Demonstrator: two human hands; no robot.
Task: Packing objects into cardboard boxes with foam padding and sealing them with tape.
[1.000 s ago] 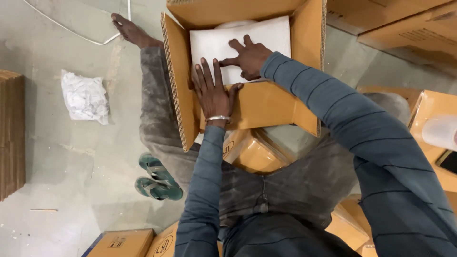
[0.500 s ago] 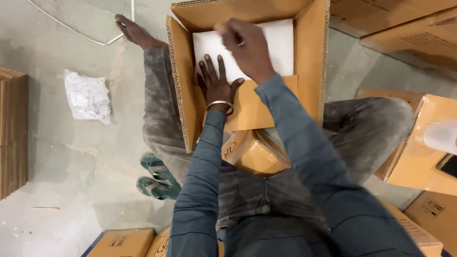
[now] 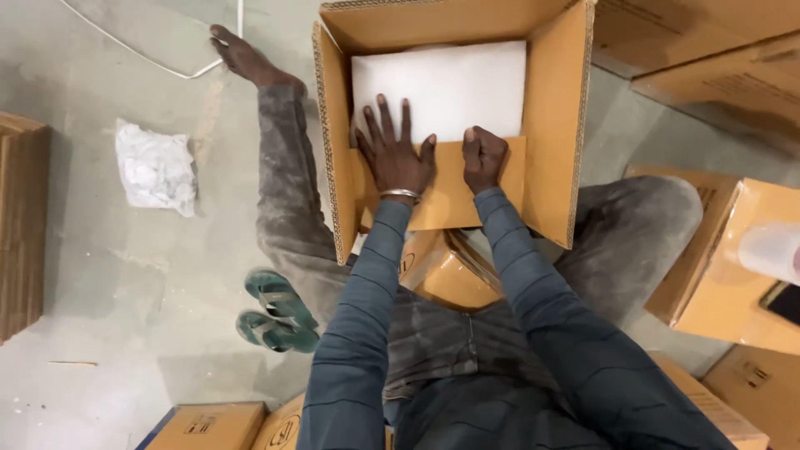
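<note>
An open brown cardboard box (image 3: 554,142) stands between my legs, its flaps up. Inside lies a white foam sheet (image 3: 450,83). My left hand (image 3: 393,150) is spread flat, palm on the box's near flap (image 3: 442,196) and fingertips reaching onto the white sheet; a metal bangle sits at its wrist. My right hand (image 3: 483,157) has its fingers curled over the top edge of the same near flap, just right of the left hand. A smaller brown box (image 3: 446,271) rests on my lap below the open one.
A crumpled white paper (image 3: 154,167) lies on the concrete floor at left, with green sandals (image 3: 275,312) nearer me. More cardboard boxes (image 3: 725,250) stand at the right and along the bottom (image 3: 217,425). Flat cardboard (image 3: 21,225) is stacked at the far left.
My right hand has drawn back from over the white sheet to the near flap's edge. The left hand stays spread at the flap.
</note>
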